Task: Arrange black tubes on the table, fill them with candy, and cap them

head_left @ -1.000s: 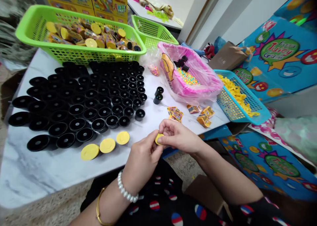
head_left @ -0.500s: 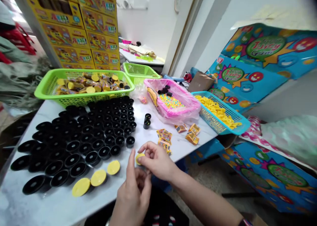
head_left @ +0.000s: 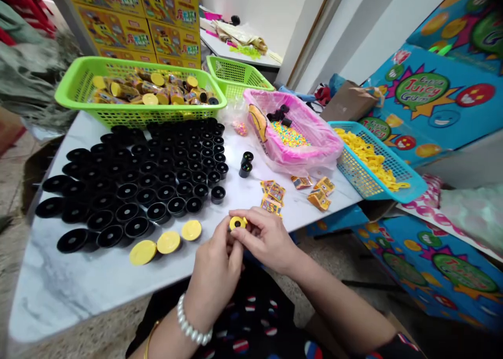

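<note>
1. A small yellow disc [head_left: 238, 222] with a dark round centre sits in the air just above the counter, pinched between the two hands, its face tilted up toward the head camera.
2. The right hand [head_left: 267, 238] grasps it from the side, fingers curled around the rim. The left hand [head_left: 214, 275] closes on it from below, fingers bent inward. Neither hand is released, though the exact fingertip contact is partly hidden.
3. The step in hand appears to be working on this one disc by hand, judging by how closely both hands surround it. The next move seems to call for a steady, even grip at the rim.
4. Three yellow discs [head_left: 168, 242] lie just left of the hands on the white marble counter [head_left: 70, 280], beside rows of black cups [head_left: 157, 212].
5. Two stacked black cups [head_left: 245, 165] stand near foil sachets [head_left: 273, 194].
6. Farther off are a pink-lined tray [head_left: 314, 139] of coloured beads, a blue basket [head_left: 377, 186] of yellow pieces and a green basket [head_left: 137, 112] of wrapped cylinders.
</note>
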Demonstrator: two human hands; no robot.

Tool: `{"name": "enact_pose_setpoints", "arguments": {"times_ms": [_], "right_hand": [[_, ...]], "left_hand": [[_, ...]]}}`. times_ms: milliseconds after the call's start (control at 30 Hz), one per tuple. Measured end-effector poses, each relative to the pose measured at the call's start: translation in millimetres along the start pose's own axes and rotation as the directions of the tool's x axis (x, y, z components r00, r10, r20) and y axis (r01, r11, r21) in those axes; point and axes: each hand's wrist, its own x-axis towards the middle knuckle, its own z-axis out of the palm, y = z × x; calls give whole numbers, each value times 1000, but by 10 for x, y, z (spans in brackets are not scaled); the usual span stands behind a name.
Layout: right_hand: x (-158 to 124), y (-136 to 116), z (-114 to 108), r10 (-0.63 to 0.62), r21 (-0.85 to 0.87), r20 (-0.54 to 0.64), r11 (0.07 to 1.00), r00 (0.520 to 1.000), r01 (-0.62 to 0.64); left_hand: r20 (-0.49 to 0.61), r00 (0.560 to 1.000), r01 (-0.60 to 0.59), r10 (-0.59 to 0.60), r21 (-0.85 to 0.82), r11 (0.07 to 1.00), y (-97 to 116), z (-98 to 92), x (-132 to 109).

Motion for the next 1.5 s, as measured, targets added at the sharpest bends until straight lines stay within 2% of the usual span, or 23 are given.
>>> {"name": "enact_pose_setpoints", "arguments": {"times_ms": [33,100,167,233,367,533,667,767,833,933,1000,1033,1067,1100,1133,1200,1267,1367,1500], "right_hand": [[-12,33,-13,16,58,22,998,1000,-18],[-36,109,-54,90,283,108,952,990,-117],[-46,179,-100,160,517,215,818,963,-251],[-25,216,-132,204,622,275,707,940,-336],[122,159,-167,271,570,290,721,918,-393],[353,44,-235,272,387,480,787,834,-480],[370,44,-205,264,343,500,814,825,-468],[262,35,-102,274,403,426,796,862,-452],[195,37,-25,279,456,338,787,899,-415],[183,52,3,265,446,354,796,897,-410],[252,59,-79,234,322,319,884,918,-338],[314,66,-145,203,217,230,943,952,-254],[394,77,-219,154,80,94,984,984,-161],[490,95,-293,85,-77,-63,993,994,-89],[597,120,-357,18,-225,-201,972,979,-64],[818,183,-436,-27,-414,-342,902,939,-125],[1011,241,-441,5,-500,-361,843,932,-198],[1172,273,-374,55,-574,-332,781,942,-248],[1097,185,-319,56,-616,-259,760,964,-209]], "left_hand": [[7,1000,15,-14,-12,1000,3,-3,0],[26,999,36,-35,-47,998,13,-14,0],[47,998,47,-43,-82,996,29,-28,3],[70,997,50,-43,-92,994,44,-37,9],[51,999,21,-19,-30,999,45,-28,10],[9,999,-31,31,42,999,5,12,7],[-36,998,-50,51,37,998,-6,40,2],[-71,991,-109,114,65,992,-18,55,-26],[-71,978,-181,196,177,967,-44,48,-37],[-39,960,-224,276,478,849,-89,-12,-45],[-20,960,-207,281,626,752,-103,-79,-52],[-15,961,-197,275,661,724,-105,-113,-55],[-17,965,-182,261,673,716,-105,-143,-55],[-22,970,-164,240,672,722,-105,-167,-54],[-26,977,-142,213,663,735,-104,-183,-50],[-37,985,-105,167,642,759,-109,-194,-41],[-47,986,-97,162,626,774,-122,-184,-36],[-77,972,-127,223,626,769,-148,-165,-37],[-150,932,-153,329,660,736,-180,-163,-58]]}}
